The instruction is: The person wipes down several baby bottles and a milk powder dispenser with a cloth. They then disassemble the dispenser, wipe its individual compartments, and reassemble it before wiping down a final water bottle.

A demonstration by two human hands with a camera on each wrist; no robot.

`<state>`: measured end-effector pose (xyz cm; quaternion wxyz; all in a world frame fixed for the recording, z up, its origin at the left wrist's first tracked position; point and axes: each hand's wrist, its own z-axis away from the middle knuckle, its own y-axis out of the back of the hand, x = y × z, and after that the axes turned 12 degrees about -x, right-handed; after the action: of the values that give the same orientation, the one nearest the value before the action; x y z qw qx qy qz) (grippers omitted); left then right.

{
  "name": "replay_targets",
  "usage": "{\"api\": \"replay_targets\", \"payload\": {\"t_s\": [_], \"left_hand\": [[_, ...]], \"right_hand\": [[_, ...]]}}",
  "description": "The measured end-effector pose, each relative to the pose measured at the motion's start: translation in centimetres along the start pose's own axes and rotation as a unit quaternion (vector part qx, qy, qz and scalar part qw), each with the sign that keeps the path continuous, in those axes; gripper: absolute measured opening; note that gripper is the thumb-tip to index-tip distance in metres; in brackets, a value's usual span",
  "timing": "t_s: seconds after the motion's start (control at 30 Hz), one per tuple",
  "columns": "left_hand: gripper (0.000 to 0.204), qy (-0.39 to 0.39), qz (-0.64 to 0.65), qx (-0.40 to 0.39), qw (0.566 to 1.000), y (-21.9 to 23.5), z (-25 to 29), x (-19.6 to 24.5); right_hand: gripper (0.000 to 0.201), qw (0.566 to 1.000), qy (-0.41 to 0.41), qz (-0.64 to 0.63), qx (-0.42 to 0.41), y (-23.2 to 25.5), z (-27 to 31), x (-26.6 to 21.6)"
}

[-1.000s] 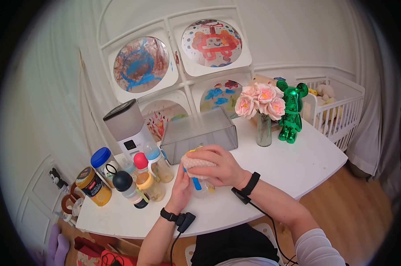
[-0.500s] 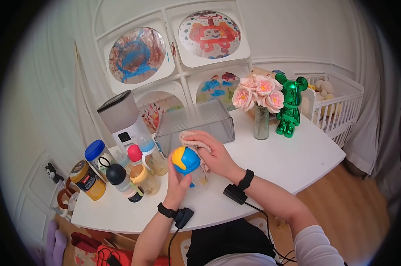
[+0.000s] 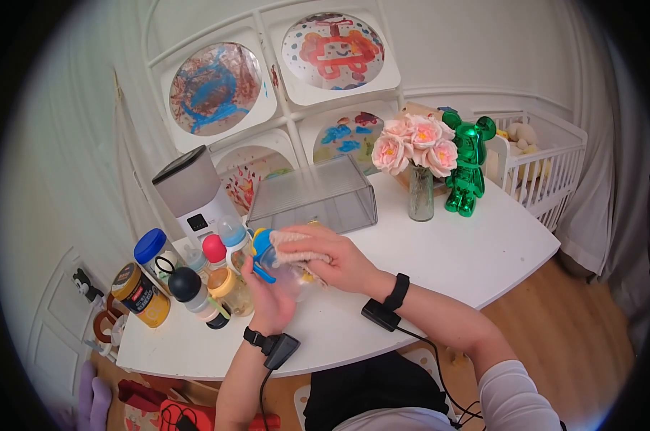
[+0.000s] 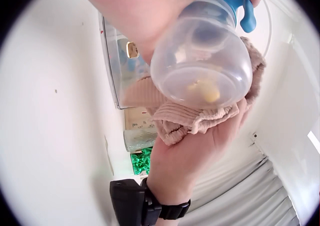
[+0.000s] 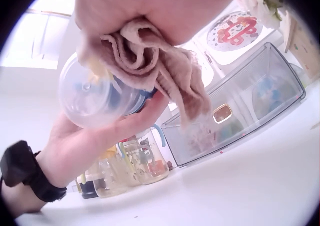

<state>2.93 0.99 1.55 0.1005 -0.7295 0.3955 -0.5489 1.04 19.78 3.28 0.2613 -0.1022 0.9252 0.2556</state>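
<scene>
Above the table, my left hand [image 3: 271,305] holds a clear baby cup [image 4: 200,60] tilted on its side. The cup's blue-and-yellow lid [image 3: 262,243] points away from me, and a blue handle [image 4: 248,16] sticks out by the neck. A bunched pink ribbed cloth [image 5: 160,60] is gripped in my right hand [image 3: 346,264] and presses against the cup's side. In the left wrist view the cloth wraps partly round the cup's base. The right fingertips are partly hidden by the cloth.
Several baby bottles, among them one with a yellow collar [image 3: 230,291], stand left of my hands beside a tin [image 3: 142,296]. Behind them are a grey-topped dispenser [image 3: 188,183] and a translucent grey box [image 3: 314,197]. A flower vase [image 3: 420,194] and green bear figure [image 3: 466,169] stand back right.
The cup has tipped from upright onto its side, its lid swinging left and away. The cloth has gone from over the lid to the cup's side.
</scene>
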Motion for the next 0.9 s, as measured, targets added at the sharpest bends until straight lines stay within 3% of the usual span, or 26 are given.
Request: {"api": "replay_targets", "payload": {"t_s": [0.07, 0.1, 0.17, 0.23, 0.37, 0.47, 0.5, 0.53, 0.67, 0.73, 0.87, 0.9], "left_hand": [[0.066, 0.015, 0.018, -0.004, 1.0, 0.2, 0.1, 0.2], [0.066, 0.038, 0.04, -0.021, 0.998, 0.4, 0.1, 0.3], [0.067, 0.059, 0.062, -0.038, 0.996, 1.1, 0.2, 0.6], [0.085, 0.126, 0.099, -0.052, 0.986, 1.9, 0.1, 0.9], [0.091, 0.073, -0.04, 0.0, 0.997, 0.2, 0.7, 1.4], [0.092, 0.072, 0.005, 0.02, 0.997, 1.5, 0.6, 1.5], [0.093, 0.098, 0.207, -0.069, 0.971, 3.0, 0.5, 1.4], [0.093, 0.116, 0.399, -0.154, 0.896, 3.4, 0.4, 1.4], [0.092, 0.096, 0.414, -0.157, 0.891, 2.0, 0.7, 1.2], [0.062, 0.057, 0.153, -0.013, 0.987, -0.7, 1.0, 1.7], [0.068, 0.037, 0.146, -0.013, 0.989, 0.2, 0.1, 1.3], [0.078, 0.023, 0.134, -0.021, 0.991, 0.9, -0.2, 1.2]], "right_hand": [[0.048, 0.984, 0.104, 0.143, -0.011, 0.1, 0.0, -0.6], [0.048, 0.984, 0.104, 0.141, -0.011, 0.1, 0.0, -0.8], [0.037, 0.949, 0.206, 0.237, -0.025, 0.0, 0.1, -1.2], [0.033, 0.927, 0.247, 0.281, -0.036, -0.4, 0.2, -1.9], [0.021, 0.87, 0.338, 0.353, -0.067, -1.3, 0.3, -1.6], [0.012, 0.86, 0.349, 0.365, -0.078, -1.5, 0.5, -1.2], [0.012, 0.86, 0.348, 0.365, -0.078, -1.4, 0.6, -1.3], [0.012, 0.858, 0.347, 0.371, -0.081, -1.3, 0.6, -1.4], [0.015, 0.861, 0.33, 0.374, -0.1, -0.5, 0.8, -2.1], [0.015, 0.861, 0.323, 0.382, -0.093, -0.1, 0.7, -2.2], [0.015, 0.875, 0.27, 0.392, -0.089, 0.7, 0.7, -1.3], [0.015, 0.874, 0.272, 0.392, -0.089, 1.1, 0.8, -1.1]]}}
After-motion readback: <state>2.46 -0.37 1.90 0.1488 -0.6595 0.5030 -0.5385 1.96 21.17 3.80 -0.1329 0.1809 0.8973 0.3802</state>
